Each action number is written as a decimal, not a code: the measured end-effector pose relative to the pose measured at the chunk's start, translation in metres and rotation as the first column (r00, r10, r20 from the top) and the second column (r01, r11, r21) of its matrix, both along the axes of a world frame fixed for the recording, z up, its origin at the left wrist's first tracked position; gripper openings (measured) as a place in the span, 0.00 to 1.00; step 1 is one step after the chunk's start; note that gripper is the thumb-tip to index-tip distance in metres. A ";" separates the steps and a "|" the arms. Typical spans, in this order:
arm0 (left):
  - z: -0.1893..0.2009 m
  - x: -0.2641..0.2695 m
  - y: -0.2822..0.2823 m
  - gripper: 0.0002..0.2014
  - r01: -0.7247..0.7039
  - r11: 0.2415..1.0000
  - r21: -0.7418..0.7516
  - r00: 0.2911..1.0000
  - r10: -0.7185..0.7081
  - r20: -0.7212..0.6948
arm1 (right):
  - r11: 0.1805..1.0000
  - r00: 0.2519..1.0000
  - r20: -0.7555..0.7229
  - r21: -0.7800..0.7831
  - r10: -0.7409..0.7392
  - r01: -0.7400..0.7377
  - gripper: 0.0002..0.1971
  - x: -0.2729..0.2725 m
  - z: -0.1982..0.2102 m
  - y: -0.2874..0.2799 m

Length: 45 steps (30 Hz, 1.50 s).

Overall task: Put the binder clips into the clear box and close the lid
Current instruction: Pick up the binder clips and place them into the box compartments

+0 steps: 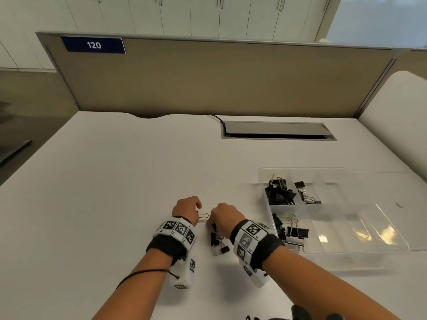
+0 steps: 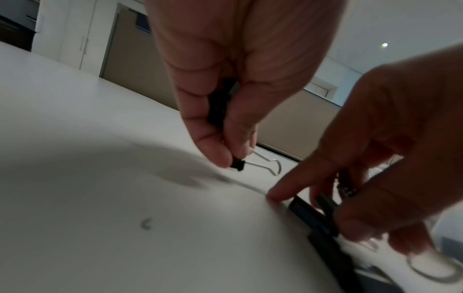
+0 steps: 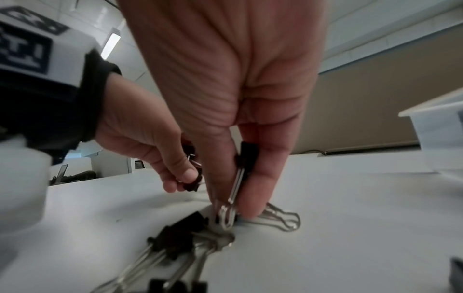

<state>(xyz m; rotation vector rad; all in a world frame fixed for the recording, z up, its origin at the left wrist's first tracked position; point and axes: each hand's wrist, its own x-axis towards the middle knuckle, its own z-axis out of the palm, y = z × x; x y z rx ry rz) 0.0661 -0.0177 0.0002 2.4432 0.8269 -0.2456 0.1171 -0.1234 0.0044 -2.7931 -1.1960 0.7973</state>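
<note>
My left hand (image 1: 187, 207) pinches a small black binder clip (image 2: 236, 164) between thumb and fingertip, its wire handle (image 1: 204, 215) sticking out to the right just above the desk. My right hand (image 1: 223, 215) holds a black binder clip (image 3: 246, 156) between its fingers, tips down on the desk. Several loose black clips (image 1: 218, 241) lie on the white desk between my wrists. The clear box (image 1: 323, 255) sits open to the right, with several clips in its left compartments (image 1: 280, 192).
The box's clear lid (image 1: 300, 173) stands up at its far side. A cable hatch (image 1: 277, 130) is set into the desk beyond. A tan partition (image 1: 219, 77) closes off the back. The white desk (image 1: 104, 181) stretches to the left.
</note>
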 end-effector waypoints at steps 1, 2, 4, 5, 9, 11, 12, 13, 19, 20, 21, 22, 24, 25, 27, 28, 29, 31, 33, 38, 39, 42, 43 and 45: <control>0.000 -0.001 0.000 0.17 -0.004 1.000 -0.001 1.000 0.004 -0.001 | 1.000 1.000 0.021 0.000 0.014 -0.014 0.15 0.000 0.000 0.001; 0.000 -0.001 -0.001 0.16 -0.008 1.000 -0.004 1.000 0.008 -0.008 | 1.000 0.999 0.039 0.002 0.028 -0.028 0.15 0.001 0.000 0.001; 0.001 -0.002 -0.002 0.15 -0.019 1.000 -0.017 1.000 0.019 -0.012 | 0.999 0.996 0.070 0.014 0.050 -0.051 0.16 0.000 -0.002 0.002; 0.002 -0.002 -0.003 0.14 -0.024 0.999 -0.025 1.000 0.024 -0.014 | 0.998 0.995 0.084 0.021 0.053 -0.055 0.16 0.000 -0.003 0.002; 0.007 0.000 -0.006 0.14 -0.039 0.998 -0.052 0.998 0.036 -0.045 | 0.998 0.992 0.106 0.013 0.066 -0.067 0.16 -0.002 -0.004 0.001; 0.009 0.001 -0.008 0.14 -0.042 0.997 -0.063 0.998 0.039 -0.046 | 0.998 0.992 0.107 0.013 0.068 -0.069 0.15 -0.003 -0.003 0.000; 0.010 0.002 -0.009 0.14 -0.043 0.996 -0.074 0.998 0.040 -0.045 | 0.998 0.993 0.100 0.018 0.064 -0.066 0.15 -0.002 -0.002 0.000; 0.010 0.003 -0.010 0.14 -0.044 0.995 -0.086 0.998 0.040 -0.041 | 0.998 0.995 0.083 0.033 0.049 -0.052 0.15 0.000 0.000 0.001; 0.032 0.018 -0.018 0.09 -0.026 0.988 -0.152 0.997 0.037 0.068 | 0.955 0.990 -0.046 0.262 -0.133 0.140 0.12 0.024 0.044 -0.014; 0.041 0.023 -0.023 0.07 -0.013 0.985 -0.171 0.994 0.031 0.104 | 0.932 0.983 -0.073 0.312 -0.170 0.185 0.12 0.029 0.056 -0.023; 0.051 0.029 -0.030 0.06 0.010 0.982 -0.188 0.989 0.018 0.144 | 0.900 0.968 -0.123 0.359 -0.218 0.248 0.11 0.034 0.068 -0.033; 0.062 0.036 -0.039 0.06 0.041 0.977 -0.207 0.983 -0.001 0.186 | 0.866 0.950 -0.170 0.392 -0.264 0.311 0.11 0.041 0.079 -0.047; 0.080 0.052 -0.061 0.05 0.128 0.965 -0.229 0.966 -0.070 0.248 | 0.829 0.917 -0.201 0.392 -0.345 0.398 0.10 0.056 0.098 -0.077; 0.087 0.062 -0.075 0.06 0.179 0.955 -0.235 0.958 -0.114 0.264 | 0.822 0.902 -0.193 0.373 -0.385 0.430 0.09 0.064 0.105 -0.095; 0.092 0.083 -0.108 0.08 0.269 0.931 -0.245 0.939 -0.197 0.283 | 0.797 0.858 -0.176 0.318 -0.483 0.514 0.07 0.078 0.111 -0.132; 0.090 0.094 -0.125 0.08 0.299 0.919 -0.258 0.933 -0.225 0.282 | 0.773 0.827 -0.165 0.295 -0.537 0.561 0.06 0.084 0.112 -0.150; 0.088 0.104 -0.142 0.09 0.325 0.907 -0.268 0.929 -0.255 0.267 | 0.749 0.797 -0.151 0.276 -0.584 0.602 0.05 0.089 0.110 -0.165; 0.080 0.120 -0.174 0.12 0.384 0.883 -0.271 0.919 -0.339 0.199 | 0.712 0.746 -0.137 0.230 -0.652 0.664 0.06 0.093 0.103 -0.188; 0.072 0.130 -0.201 0.14 0.447 0.855 -0.264 0.894 -0.427 0.134 | 0.680 0.700 -0.156 0.167 -0.697 0.714 0.06 0.093 0.093 -0.202; 0.063 0.132 -0.224 0.20 0.555 0.799 -0.229 0.827 -0.561 0.047 | 0.584 0.616 -0.224 0.196 -0.755 0.788 0.21 0.091 0.076 -0.218; 0.064 0.129 -0.220 0.23 0.564 0.794 -0.227 0.822 -0.566 0.064 | 0.568 0.611 -0.225 0.230 -0.759 0.790 0.21 0.090 0.076 -0.220; 0.074 0.116 -0.201 0.28 0.578 0.785 -0.220 0.816 -0.558 0.154 | 0.543 0.621 -0.183 0.344 -0.762 0.766 0.17 0.087 0.080 -0.221; 0.079 0.111 -0.192 0.29 0.572 0.785 -0.237 0.820 -0.540 0.192 | 0.541 0.630 -0.159 0.382 -0.760 0.749 0.15 0.084 0.083 -0.218; 0.086 0.100 -0.170 0.27 0.524 0.800 -0.292 0.847 -0.453 0.280 | 0.550 0.664 -0.116 0.465 -0.739 0.694 0.13 0.075 0.091 -0.205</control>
